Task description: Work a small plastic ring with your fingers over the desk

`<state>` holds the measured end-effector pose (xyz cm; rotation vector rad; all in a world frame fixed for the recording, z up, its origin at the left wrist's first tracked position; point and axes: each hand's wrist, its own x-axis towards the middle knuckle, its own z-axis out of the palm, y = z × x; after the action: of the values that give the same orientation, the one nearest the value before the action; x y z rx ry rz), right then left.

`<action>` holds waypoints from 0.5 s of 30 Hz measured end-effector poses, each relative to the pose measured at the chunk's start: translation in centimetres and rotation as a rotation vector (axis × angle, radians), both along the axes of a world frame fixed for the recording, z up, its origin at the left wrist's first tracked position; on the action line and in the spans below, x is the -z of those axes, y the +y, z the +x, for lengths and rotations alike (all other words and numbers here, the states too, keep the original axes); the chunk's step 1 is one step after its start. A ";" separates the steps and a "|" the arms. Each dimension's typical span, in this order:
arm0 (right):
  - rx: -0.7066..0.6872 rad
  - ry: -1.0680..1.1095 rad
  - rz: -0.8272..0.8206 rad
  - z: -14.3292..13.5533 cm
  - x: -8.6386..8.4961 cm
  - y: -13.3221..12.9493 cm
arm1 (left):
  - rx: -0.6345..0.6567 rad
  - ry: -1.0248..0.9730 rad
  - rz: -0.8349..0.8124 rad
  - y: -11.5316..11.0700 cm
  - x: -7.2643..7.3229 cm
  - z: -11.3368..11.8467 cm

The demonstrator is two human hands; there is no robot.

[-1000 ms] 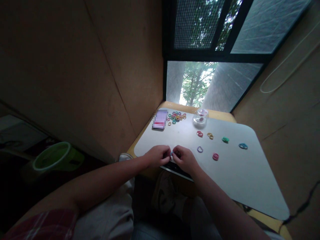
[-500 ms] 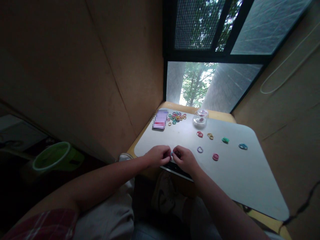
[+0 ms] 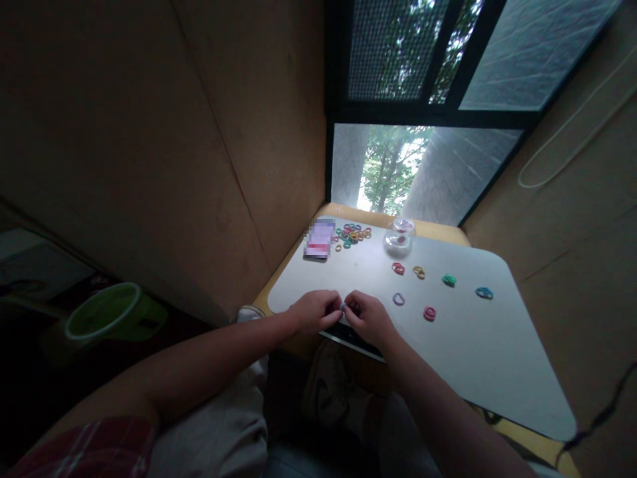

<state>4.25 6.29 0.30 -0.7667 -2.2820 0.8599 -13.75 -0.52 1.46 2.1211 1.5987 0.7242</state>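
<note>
Close together over the near edge of the white table (image 3: pixel 348 279), my left hand (image 3: pixel 320 311) and my right hand (image 3: pixel 367 313) pinch a small blue hair tie (image 3: pixel 343 306) between their fingertips. Most of that band is covered by the fingers. Right of my hands lie a purple hair tie (image 3: pixel 399 299) and pink hair ties (image 3: pixel 429 313). Farther back sit small groups of red hair ties (image 3: pixel 398 268), yellow hair ties (image 3: pixel 419 272), green hair ties (image 3: pixel 448 280) and blue hair ties (image 3: pixel 484 293).
A mixed pile of hair ties (image 3: pixel 353 235) lies at the back left, beside a phone (image 3: pixel 320 239) with a blurred screen. A clear plastic container (image 3: pixel 397 242) stands at the back. A green bin (image 3: pixel 117 312) is on the floor at left. Walls and a window enclose the table.
My hands stay almost in place, with only a slight shift of the fingers on the blue hair tie. Everything on the table lies as before.
</note>
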 end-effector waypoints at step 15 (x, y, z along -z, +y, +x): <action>0.015 -0.005 0.007 0.1 -0.2 -0.1 | -0.007 0.040 -0.004 0.2 0.1 0.0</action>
<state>4.30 6.16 0.47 -0.7826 -2.2799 0.8439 -13.73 -0.27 1.35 2.1409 1.6280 0.6836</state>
